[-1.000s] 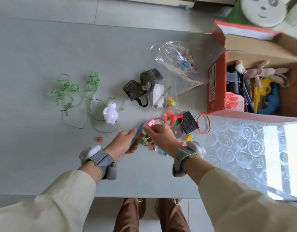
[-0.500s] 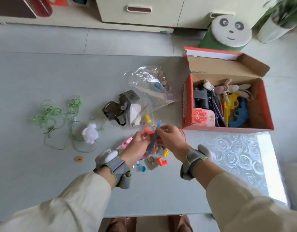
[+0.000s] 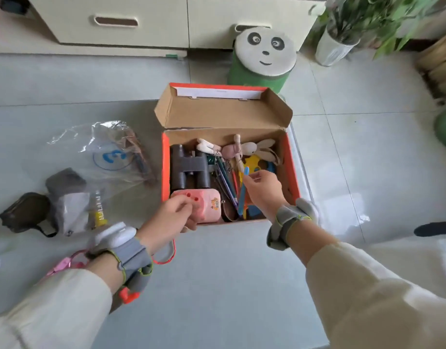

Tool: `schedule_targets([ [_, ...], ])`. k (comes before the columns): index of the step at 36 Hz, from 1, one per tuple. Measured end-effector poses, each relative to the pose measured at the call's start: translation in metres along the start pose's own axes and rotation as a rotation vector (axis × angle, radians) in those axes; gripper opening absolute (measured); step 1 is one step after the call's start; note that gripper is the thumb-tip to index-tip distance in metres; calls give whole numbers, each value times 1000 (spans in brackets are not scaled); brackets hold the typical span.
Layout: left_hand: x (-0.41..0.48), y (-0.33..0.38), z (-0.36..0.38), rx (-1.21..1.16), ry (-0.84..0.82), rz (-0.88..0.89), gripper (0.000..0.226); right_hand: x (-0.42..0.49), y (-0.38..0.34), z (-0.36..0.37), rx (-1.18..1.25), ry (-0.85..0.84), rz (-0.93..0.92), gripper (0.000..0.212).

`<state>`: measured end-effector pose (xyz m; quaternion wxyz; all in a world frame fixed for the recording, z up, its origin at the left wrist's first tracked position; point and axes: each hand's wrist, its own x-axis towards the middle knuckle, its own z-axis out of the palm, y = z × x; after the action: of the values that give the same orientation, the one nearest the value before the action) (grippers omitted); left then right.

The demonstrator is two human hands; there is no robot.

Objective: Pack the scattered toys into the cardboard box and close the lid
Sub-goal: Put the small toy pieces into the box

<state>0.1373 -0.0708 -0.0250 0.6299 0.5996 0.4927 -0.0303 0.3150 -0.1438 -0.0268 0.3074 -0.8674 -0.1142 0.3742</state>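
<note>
Under our right grip (image 3: 263,190), which pinches the blue stick (image 3: 242,195), the cardboard box (image 3: 293,172) is crowded: pens (image 3: 225,177) just left of it, black binoculars (image 3: 189,167) further left, plush rabbits (image 3: 244,148) beyond. The raised lid (image 3: 221,113) walls off the far side, but the opening is free from above. Our left grip (image 3: 170,217) sits at the box's near left corner, over the pink toy (image 3: 209,200). Nearer than both grips we see bare worktop (image 3: 216,285)
</note>
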Motion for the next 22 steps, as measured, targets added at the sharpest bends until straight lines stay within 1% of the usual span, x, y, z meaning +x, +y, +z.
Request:
schedule_targets([
  [4,16,-2,12,141,32,123,28,28,6,23,-157,34,-60,25],
  [6,21,-9,13,274,31,191,30,37,9,32,-274,46,-67,27],
  [9,19,-18,10,524,27,234,25,45,17,40,-381,94,-115,28],
  [12,15,-21,7,685,12,311,23,44,17,41,-379,103,-140,28],
  [15,14,-23,2,763,6,378,22,35,12,37,-387,86,-158,26],
  [19,5,-20,-7,898,-3,549,19,14,4,31,-442,55,-157,32],
  [20,0,-20,-11,957,30,614,21,6,1,31,-441,44,-163,32],
  [22,-8,-20,-21,1048,139,686,24,-6,-7,33,-397,36,-182,30],
])
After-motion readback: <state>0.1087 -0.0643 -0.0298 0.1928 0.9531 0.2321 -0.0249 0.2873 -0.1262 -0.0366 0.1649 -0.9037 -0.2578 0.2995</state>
